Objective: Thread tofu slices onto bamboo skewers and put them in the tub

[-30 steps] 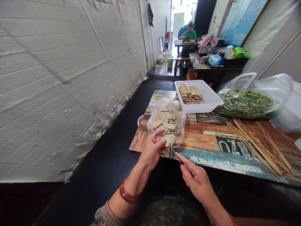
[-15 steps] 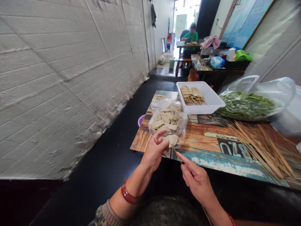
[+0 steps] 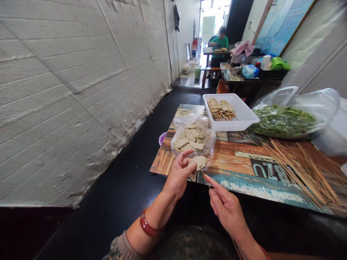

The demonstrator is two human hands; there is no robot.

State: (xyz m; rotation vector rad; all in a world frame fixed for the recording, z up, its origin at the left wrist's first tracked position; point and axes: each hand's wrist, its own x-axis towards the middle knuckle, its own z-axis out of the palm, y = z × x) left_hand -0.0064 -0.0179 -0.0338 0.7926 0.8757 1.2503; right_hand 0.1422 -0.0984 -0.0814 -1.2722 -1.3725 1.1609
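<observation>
Between the thumb and fingers of my left hand [image 3: 179,175] is a pale, flat food slice [image 3: 200,162], kind unclear. My right hand [image 3: 223,204] pinches a thin bamboo skewer [image 3: 206,179], whose upper end meets the slice's lower edge; how far it goes in I cannot tell. Just beyond my left hand, a clear plastic bag [image 3: 211,143] lies open with a heap of similar slices [image 3: 193,138]. Behind it on the right, a white plastic tub [image 3: 245,125] holds skewered slices [image 3: 221,109].
Loose bamboo skewers [image 3: 303,169] spread over the right side of the wooden table [image 3: 162,161]. A clear bag of green vegetables [image 3: 287,122] stands behind them. A white wall [image 3: 81,90] runs along the left. Farther back, a person in green [image 3: 222,43] sits at another table.
My left hand and the slice have shifted very slightly to the right. The right hand keeps its grip on the skewer, nearly still.
</observation>
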